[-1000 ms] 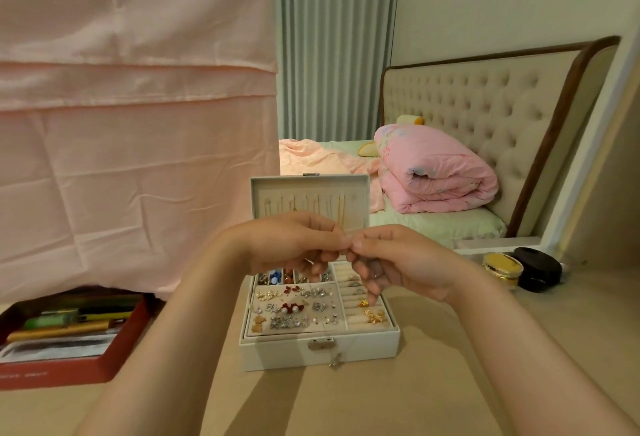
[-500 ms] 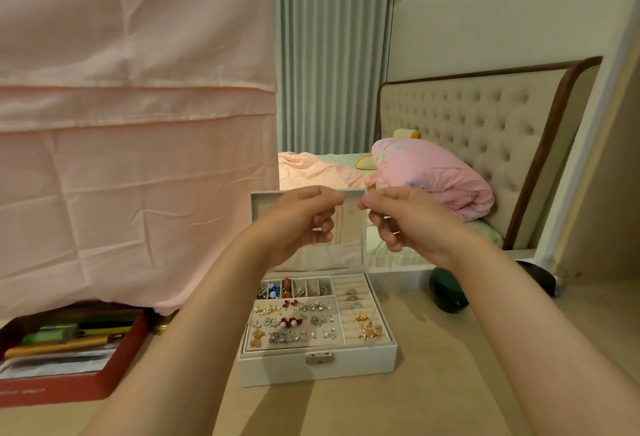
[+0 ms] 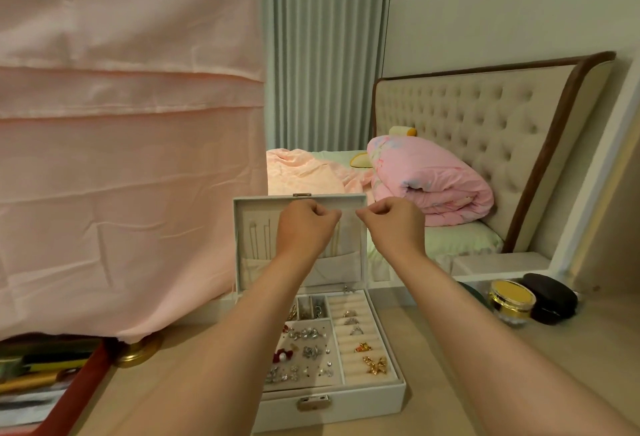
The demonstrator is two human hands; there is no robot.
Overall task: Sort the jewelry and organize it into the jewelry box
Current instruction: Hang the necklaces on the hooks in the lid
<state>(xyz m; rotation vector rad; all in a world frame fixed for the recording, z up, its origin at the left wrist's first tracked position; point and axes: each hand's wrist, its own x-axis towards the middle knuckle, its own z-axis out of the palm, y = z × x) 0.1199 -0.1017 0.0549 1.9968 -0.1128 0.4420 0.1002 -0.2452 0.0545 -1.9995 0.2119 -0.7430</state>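
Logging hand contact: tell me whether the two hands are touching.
Apart. The head view shows a strip of the jewelry box lid between the left hand and the right hand.

Jewelry box shell (image 3: 363, 397), below the fingers (image 3: 330, 217): white leather-look, matt, fine grain.
Box clasp (image 3: 313, 402): metal, dull sheen.
Box lining (image 3: 349, 328): beige velvety cloth, matt.
Jewelry (image 3: 375, 364): gold and silver metal, glinting.
Counter (image 3: 519, 366): pale wood-look, smooth, low sheen.
Hanging sheet (image 3: 121, 158), left of the fingers: pink woven cloth, creased, faint sheen.
Headboard (image 3: 467, 144), right of the fingers: buttoned beige upholstery, matt.
Jar (image 3: 512, 295), lower right of the fingers: glossy gold lid.
Case (image 3: 554, 300), beside the jar: black, matt.
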